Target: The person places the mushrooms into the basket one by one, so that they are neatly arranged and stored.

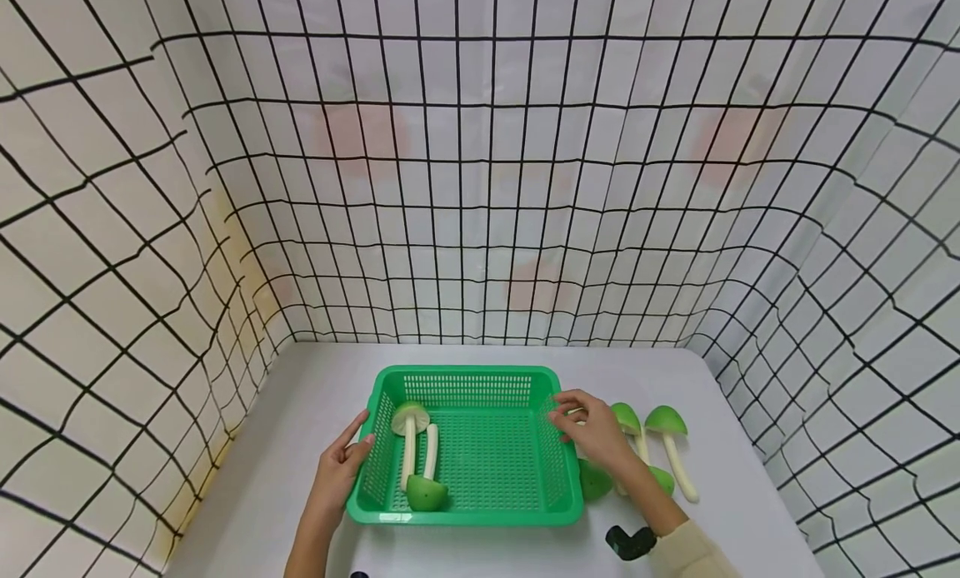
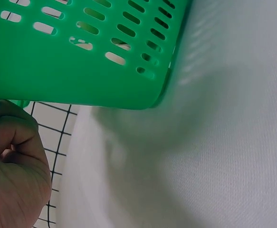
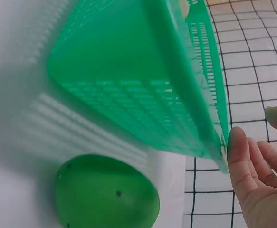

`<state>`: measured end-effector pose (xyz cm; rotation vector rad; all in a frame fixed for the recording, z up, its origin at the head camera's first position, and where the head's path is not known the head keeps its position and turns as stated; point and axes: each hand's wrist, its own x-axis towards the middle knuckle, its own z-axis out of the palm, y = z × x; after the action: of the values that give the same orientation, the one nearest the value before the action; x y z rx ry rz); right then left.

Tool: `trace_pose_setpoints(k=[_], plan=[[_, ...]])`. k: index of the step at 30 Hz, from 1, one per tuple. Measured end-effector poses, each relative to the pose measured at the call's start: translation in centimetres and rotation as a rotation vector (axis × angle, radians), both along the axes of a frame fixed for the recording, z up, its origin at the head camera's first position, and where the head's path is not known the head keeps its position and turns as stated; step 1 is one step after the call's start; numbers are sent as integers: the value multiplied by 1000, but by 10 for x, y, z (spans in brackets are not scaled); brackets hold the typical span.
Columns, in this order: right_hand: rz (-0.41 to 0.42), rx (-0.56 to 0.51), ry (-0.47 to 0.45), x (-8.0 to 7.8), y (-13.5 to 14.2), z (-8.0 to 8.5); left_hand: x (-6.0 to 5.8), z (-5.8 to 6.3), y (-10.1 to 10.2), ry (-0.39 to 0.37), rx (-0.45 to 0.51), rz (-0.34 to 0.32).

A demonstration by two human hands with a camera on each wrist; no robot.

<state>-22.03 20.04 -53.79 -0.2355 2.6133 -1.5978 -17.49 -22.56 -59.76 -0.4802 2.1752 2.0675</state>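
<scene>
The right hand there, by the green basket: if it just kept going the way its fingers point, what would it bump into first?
The right hand points left, toward the green basket. Its fingertips already sit at the right rim, so the basket wall would likely come first. Beyond it lie two toy mushrooms, though depth is hard to judge.

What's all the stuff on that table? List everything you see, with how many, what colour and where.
basket: one, green, perforated plastic, middle of the table.
mushrooms in the basket: two, green caps on white stems, lying along the basket's left side, caps at opposite ends.
mushrooms beside the basket: about four, green caps and white stems, on the table right of the basket, partly hidden by the right hand.
table: one, white, under everything.
grid walls: white cloth with black lines, around three sides.
black wrist strap: one, on the right wrist.
left hand: touches the basket's left rim.
right hand: rests on the basket's right rim.
</scene>
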Motion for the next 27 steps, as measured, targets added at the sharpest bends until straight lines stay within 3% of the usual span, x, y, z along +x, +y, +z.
trace_pose_setpoints(k=[11, 16, 27], plan=[[-41, 26, -10, 8, 21, 7, 3, 1, 2, 27, -11, 16], [-68, 65, 4, 6, 37, 1, 2, 1, 2, 41, -12, 29], [-143, 38, -39, 16, 81, -11, -1, -5, 0, 17, 8, 14]])
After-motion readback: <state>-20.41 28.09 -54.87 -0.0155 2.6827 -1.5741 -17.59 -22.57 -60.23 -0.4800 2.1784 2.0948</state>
